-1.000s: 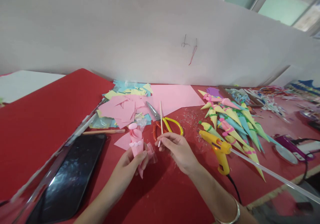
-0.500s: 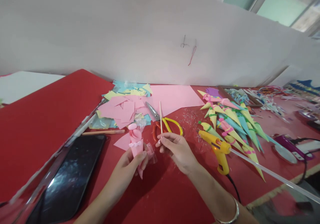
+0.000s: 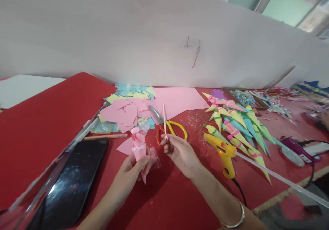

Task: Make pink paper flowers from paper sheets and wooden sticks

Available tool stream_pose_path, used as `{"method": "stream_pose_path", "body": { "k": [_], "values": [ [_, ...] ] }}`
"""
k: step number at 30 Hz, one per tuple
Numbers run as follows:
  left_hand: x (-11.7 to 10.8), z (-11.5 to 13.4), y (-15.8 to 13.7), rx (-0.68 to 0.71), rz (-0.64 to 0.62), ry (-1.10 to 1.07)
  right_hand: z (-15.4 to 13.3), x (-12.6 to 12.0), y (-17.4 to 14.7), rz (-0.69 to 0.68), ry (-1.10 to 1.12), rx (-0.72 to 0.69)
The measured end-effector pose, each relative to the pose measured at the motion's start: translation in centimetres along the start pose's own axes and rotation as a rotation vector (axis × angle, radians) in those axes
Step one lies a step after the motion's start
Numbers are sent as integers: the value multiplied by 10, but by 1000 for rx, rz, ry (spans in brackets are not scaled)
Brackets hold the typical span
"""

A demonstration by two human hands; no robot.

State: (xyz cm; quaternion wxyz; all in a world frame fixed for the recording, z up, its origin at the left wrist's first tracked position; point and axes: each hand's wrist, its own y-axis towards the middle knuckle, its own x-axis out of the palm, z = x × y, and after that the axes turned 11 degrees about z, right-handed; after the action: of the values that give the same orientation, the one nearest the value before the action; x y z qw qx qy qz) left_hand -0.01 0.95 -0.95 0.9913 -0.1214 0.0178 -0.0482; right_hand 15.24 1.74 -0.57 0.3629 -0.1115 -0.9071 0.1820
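Wall (image 3: 115, 34): plain, pale, rising behind the scissors (image 3: 156, 115), which serve as landmark.
Desk (image 3: 154, 206): red top, under and around the scissors.
Red sheet (image 3: 51, 130): large, well left of the scissors.
Pink sheet (image 3: 182, 98): flat, just behind the scissors.
Scrap heap (image 3: 120, 111): cut pieces in pink, yellow and blue, left of the scissors.
Cone pile (image 3: 238, 117): yellow, blue and pink cones, many with pink or green trim, right of the scissors.
Phone (image 3: 74, 178): screen dark, left of the scissors and nearer the wearer.
Glue gun (image 3: 227, 161): yellow, right of the scissors; clear rod out of its back, small orange glow on its body.
Step (judged): fine handwork; cone steadied on one side, a tiny part managed on the other, the two apart.
Next move (judged): calls for a light, exact pinch and a steady cone; hard pressure could dent the cone.
Left hand (image 3: 131, 168): closed round the pink cone (image 3: 139, 151), left of the scissors' handles, nearer the wearer; cone tip down, beaded rim up.
Right hand (image 3: 183, 154): thumb and forefinger pinched together just in front of the scissors' handles, other fingers loosely curled.
Thin stick (image 3: 164, 118): across the view of the scissors; held or lying behind, cannot tell.
Small pale piece (image 3: 166, 138): in the right fingertips, in front of the scissors; exact shape unclear.
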Motion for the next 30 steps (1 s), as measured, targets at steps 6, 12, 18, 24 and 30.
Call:
{"method": "stream_pose_path", "body": {
  "k": [6,12,18,24,30],
  "values": [
    [0,3,0,-24,-10,6,-1,0,0,22,16,-28],
    [1,4,-1,-46,19,-3,0,-2,0,4,-59,-76],
    [3,10,-2,-23,10,14,-2,0,-2,12,-81,-51],
    [2,6,-1,-5,-16,-1,1,-1,-3,-22,-88,-45],
    [3,9,-3,-4,4,13,0,2,-4,-41,-78,-29]
  ]
}}
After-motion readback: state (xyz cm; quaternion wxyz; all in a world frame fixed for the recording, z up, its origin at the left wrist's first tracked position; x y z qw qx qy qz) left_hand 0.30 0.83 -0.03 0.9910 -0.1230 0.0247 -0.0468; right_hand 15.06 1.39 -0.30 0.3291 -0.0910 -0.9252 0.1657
